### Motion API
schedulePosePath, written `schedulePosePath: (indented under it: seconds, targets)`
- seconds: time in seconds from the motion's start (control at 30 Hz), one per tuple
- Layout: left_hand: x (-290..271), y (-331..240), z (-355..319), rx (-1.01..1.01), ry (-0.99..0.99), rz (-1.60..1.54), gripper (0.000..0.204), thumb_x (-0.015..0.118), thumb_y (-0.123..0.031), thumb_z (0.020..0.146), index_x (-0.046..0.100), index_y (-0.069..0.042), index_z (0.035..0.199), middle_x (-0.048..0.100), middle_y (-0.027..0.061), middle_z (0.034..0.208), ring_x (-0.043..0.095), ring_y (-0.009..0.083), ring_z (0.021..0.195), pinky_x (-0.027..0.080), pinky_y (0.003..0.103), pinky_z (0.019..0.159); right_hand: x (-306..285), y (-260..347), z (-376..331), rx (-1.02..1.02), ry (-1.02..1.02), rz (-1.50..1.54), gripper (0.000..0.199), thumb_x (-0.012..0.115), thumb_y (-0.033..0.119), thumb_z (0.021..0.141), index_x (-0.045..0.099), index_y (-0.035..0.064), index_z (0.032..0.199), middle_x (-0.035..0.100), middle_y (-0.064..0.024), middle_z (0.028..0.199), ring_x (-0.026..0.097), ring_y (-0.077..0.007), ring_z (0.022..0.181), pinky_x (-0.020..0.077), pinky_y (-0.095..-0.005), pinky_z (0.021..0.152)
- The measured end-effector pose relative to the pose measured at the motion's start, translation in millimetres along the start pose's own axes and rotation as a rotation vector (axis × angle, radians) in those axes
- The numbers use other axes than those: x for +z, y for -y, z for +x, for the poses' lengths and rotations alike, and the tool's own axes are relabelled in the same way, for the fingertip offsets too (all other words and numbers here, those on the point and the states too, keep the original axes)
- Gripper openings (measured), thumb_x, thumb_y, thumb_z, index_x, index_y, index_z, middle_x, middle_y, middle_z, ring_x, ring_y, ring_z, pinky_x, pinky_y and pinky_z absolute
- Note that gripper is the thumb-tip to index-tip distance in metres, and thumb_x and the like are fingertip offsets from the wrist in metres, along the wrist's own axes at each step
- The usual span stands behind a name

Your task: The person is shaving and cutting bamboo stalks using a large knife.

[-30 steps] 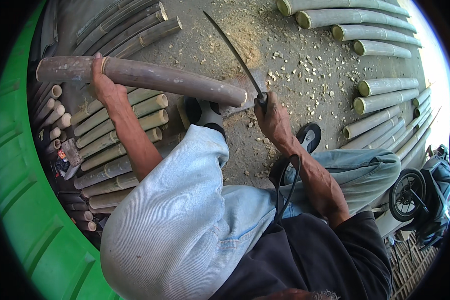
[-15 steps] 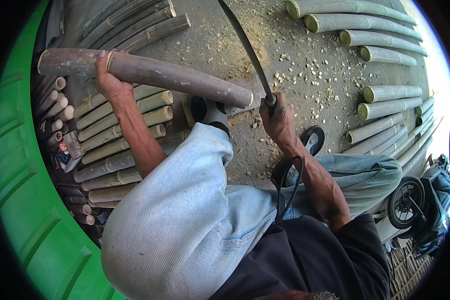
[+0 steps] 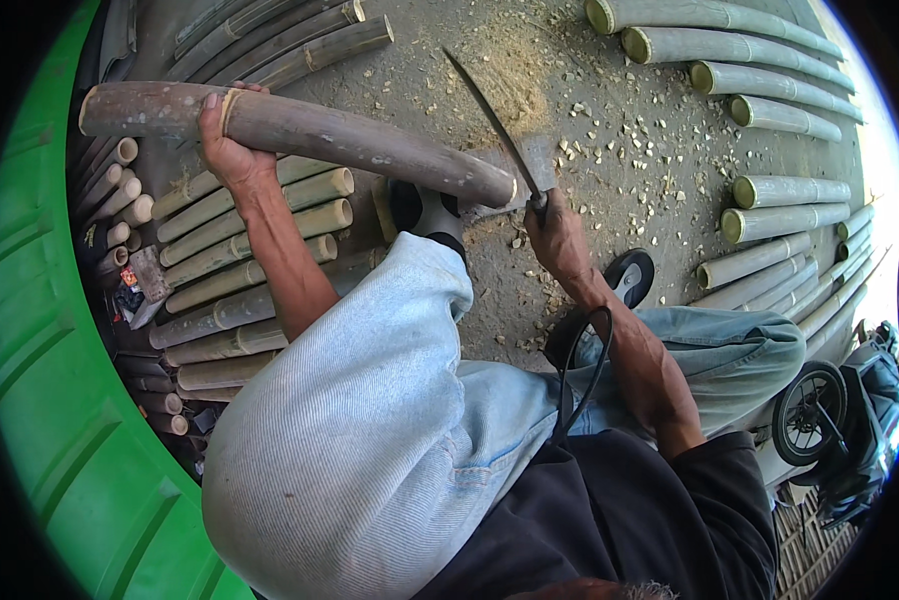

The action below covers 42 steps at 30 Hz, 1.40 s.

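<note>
The left hand [image 3: 240,160] grasps a bamboo [image 3: 370,140] near its joint, over the floor [image 3: 505,320], toward its left edge. The right hand [image 3: 562,238] clenches a knife [image 3: 514,150]; poles [image 3: 795,190] lie near the floor's right edge.

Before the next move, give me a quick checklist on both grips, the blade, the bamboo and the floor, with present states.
1. Left hand gripping the bamboo piece: ok, thumb across the near side.
2. Right hand closed on the handle of the long blade: ok.
3. Left hand away from the blade: ok, it grips toward the bamboo's other end.
4. Gap between the blade and the bamboo's right end: cannot tell; they look very close.
5. Floor free of litter: not ok, pale chips lie scattered.
6. Blade sharpness: cannot tell.
</note>
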<state>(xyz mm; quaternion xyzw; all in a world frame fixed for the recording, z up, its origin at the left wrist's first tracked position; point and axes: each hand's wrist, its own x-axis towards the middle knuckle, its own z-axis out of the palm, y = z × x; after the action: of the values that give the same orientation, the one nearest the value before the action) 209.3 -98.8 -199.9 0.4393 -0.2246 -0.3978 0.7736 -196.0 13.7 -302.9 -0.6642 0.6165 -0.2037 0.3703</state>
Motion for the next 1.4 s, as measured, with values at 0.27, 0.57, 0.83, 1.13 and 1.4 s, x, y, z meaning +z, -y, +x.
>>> schedulePosePath:
  seconds: [0.27, 0.57, 0.83, 1.13, 1.4]
  targets:
    - [13.7, -11.5, 1.5, -0.020, -0.274, 0.188, 0.047, 0.076, -0.028, 0.089, 0.060, 0.002, 0.121, 0.066, 0.0132, 0.109, 0.065, 0.0257, 0.101, 0.052, 0.043, 0.096, 12.9, -38.2, -18.3, 0.052, 0.131, -0.023, 0.027, 0.060, 0.016, 0.095, 0.048, -0.0050, 0.106, 0.063, -0.0315, 0.073, 0.066, -0.0492, 0.070, 0.0480, -0.0553, 0.061]
    - [9.6, -9.2, 1.2, 0.012, -0.389, 0.108, 0.040, 0.081, -0.020, 0.082, 0.064, 0.001, 0.111, 0.066, 0.0100, 0.098, 0.067, 0.0246, 0.087, 0.057, 0.042, 0.081, -21.4, 39.1, 0.9, -0.143, -0.158, 0.129, 0.023, 0.061, 0.016, 0.098, 0.047, 0.0007, 0.109, 0.060, -0.0248, 0.068, 0.063, -0.0468, 0.061, 0.0449, -0.0527, 0.054]
    - [6.3, 2.4, 12.4, 0.090, -0.413, 0.153, 0.033, 0.075, -0.020, 0.087, 0.061, 0.001, 0.110, 0.065, 0.0108, 0.092, 0.067, 0.0256, 0.084, 0.059, 0.042, 0.077, -11.5, 19.4, -0.3, 0.016, 0.085, -0.140, 0.025, 0.063, 0.016, 0.097, 0.045, 0.0002, 0.101, 0.061, -0.0262, 0.068, 0.063, -0.0471, 0.062, 0.0467, -0.0533, 0.055]
    - [18.0, 3.4, 6.0, 0.095, -0.400, 0.110, 0.043, 0.082, -0.017, 0.081, 0.063, 0.009, 0.110, 0.065, 0.0130, 0.101, 0.067, 0.0246, 0.086, 0.058, 0.041, 0.078, 3.5, -19.1, -4.6, 0.073, 0.104, -0.195, 0.025, 0.061, 0.018, 0.098, 0.045, -0.0004, 0.099, 0.061, -0.0273, 0.069, 0.064, -0.0479, 0.064, 0.0454, -0.0550, 0.055]
    - [13.4, -1.8, 8.0, 0.087, -0.373, 0.172, 0.033, 0.077, -0.022, 0.085, 0.062, -0.001, 0.106, 0.065, 0.0102, 0.092, 0.067, 0.0253, 0.084, 0.057, 0.041, 0.077, -18.3, 32.3, 14.3, -0.139, -0.179, 0.099, 0.023, 0.064, 0.017, 0.097, 0.048, 0.0020, 0.107, 0.062, -0.0254, 0.070, 0.064, -0.0468, 0.061, 0.0464, -0.0523, 0.053]
